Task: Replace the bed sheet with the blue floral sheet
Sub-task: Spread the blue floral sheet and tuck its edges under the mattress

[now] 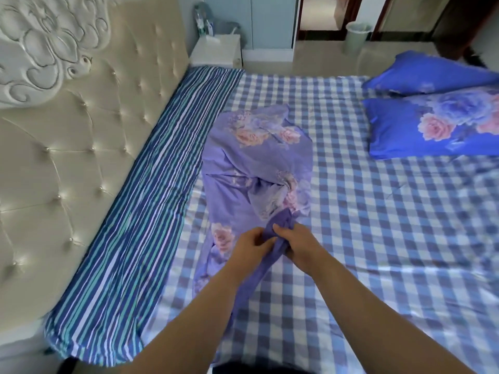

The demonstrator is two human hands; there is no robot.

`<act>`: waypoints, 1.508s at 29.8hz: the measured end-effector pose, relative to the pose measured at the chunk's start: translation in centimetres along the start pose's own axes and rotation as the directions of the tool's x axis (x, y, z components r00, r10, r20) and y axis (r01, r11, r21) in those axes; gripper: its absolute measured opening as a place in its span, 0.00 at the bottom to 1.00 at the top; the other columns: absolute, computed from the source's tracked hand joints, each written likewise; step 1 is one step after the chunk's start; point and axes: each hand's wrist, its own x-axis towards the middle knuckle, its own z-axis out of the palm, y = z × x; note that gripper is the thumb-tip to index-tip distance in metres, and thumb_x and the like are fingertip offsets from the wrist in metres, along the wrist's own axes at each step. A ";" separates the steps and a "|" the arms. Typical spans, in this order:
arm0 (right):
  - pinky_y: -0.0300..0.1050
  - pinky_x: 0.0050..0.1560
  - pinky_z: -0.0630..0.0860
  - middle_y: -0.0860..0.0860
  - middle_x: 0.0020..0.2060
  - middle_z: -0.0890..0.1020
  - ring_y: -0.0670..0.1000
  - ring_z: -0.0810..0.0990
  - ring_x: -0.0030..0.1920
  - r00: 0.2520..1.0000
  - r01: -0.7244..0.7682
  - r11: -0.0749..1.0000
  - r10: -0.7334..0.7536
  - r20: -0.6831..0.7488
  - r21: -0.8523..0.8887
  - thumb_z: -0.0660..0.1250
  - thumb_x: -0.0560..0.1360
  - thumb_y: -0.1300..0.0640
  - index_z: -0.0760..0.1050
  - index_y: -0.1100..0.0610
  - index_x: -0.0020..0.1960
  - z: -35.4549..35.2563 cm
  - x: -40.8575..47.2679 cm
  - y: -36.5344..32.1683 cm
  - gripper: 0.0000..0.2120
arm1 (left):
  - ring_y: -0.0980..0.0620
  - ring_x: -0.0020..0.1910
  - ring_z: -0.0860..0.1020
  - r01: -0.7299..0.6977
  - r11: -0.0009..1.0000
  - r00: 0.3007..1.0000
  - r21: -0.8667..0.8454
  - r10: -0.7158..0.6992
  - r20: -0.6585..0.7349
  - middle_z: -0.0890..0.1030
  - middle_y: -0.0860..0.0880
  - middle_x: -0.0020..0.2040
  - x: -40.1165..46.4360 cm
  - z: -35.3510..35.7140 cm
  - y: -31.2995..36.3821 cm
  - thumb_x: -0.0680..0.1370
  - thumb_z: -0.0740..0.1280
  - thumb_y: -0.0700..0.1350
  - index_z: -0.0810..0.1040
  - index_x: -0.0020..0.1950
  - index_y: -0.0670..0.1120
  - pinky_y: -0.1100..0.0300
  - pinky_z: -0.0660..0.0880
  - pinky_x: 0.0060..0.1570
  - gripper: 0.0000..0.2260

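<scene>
Both hands meet over the bed: the left hand (249, 245) and right hand (295, 240) each clutch a bunched edge of the floral sheet (256, 163), which lies crumpled on the checked sheet (378, 238). Beyond lie two floral pillows (421, 130) and a bedside table (216, 49).

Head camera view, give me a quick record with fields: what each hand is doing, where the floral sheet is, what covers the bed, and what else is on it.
left hand: left hand grips a bunched edge of the floral sheet
right hand: right hand grips the same bunched edge, beside the left
floral sheet: crumpled in a heap, not spread
bed cover: checked sheet
by headboard: striped roll along the headboard
far side: two floral pillows
</scene>
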 end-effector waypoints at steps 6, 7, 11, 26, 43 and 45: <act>0.47 0.42 0.78 0.64 0.44 0.78 0.56 0.77 0.43 0.968 0.027 0.999 -0.019 -0.252 0.027 0.53 0.83 0.58 0.73 0.67 0.60 0.7 -0.8 0.7 0.15 | 0.49 0.38 0.70 -0.012 0.995 0.977 -0.099 -0.010 -0.215 0.73 0.45 0.35 1.2 -2.9 0.0 0.81 0.61 0.42 0.71 0.40 0.44 0.54 0.69 0.42 0.09; 0.44 0.38 0.77 0.60 0.43 0.77 0.53 0.75 0.39 0.935 0.017 0.987 0.041 -0.353 0.160 0.52 0.83 0.60 0.73 0.65 0.55 0.4 -0.8 0.9 0.13 | 0.45 0.39 0.70 0.059 0.991 0.956 -0.119 -0.090 -0.279 0.74 0.41 0.38 1.9 -4.2 -0.2 0.82 0.58 0.41 0.72 0.43 0.41 0.51 0.70 0.43 0.09; 0.46 0.35 0.77 0.56 0.47 0.75 0.52 0.76 0.39 0.779 -0.037 0.960 0.202 -0.593 0.278 0.54 0.81 0.61 0.72 0.60 0.46 -3.9 -1.2 2.1 0.09 | 0.43 0.44 0.75 0.309 0.951 0.889 -0.011 -0.293 -0.352 0.77 0.35 0.49 4.6 -11.6 -2.5 0.81 0.57 0.43 0.76 0.50 0.38 0.46 0.73 0.49 0.11; 0.58 0.56 0.73 0.70 0.58 0.73 0.68 0.73 0.59 0.267 -0.514 0.849 0.026 -0.963 -0.120 0.63 0.75 0.63 0.70 0.70 0.63 -8.0 -5.4 8.8 0.18 | 0.39 0.43 0.78 0.188 0.968 0.700 0.168 -0.012 -0.714 0.77 0.33 0.39 4.6 -25.1 0.1 0.78 0.63 0.45 0.77 0.43 0.34 0.49 0.69 0.42 0.13; 0.37 0.33 0.75 0.53 0.33 0.78 0.52 0.78 0.35 0.802 0.033 0.981 0.088 -0.590 0.192 0.58 0.79 0.57 0.71 0.54 0.43 2.9 5.4 1.2 0.07 | 0.54 0.46 0.75 0.002 0.933 0.815 0.359 -0.210 0.540 0.79 0.47 0.49 -4.3 -16.3 0.9 0.71 0.65 0.68 0.75 0.58 0.43 0.46 0.73 0.57 0.31; 0.41 0.45 0.71 0.52 0.42 0.74 0.51 0.73 0.45 0.863 0.093 0.951 -0.225 -0.452 -0.296 0.58 0.80 0.59 0.63 0.46 0.39 5.3 4.0 -1.7 0.12 | 0.54 0.49 0.74 0.098 0.962 0.947 0.256 -0.169 0.272 0.77 0.48 0.54 -4.7 -16.1 1.2 0.74 0.63 0.64 0.72 0.62 0.48 0.49 0.72 0.58 0.24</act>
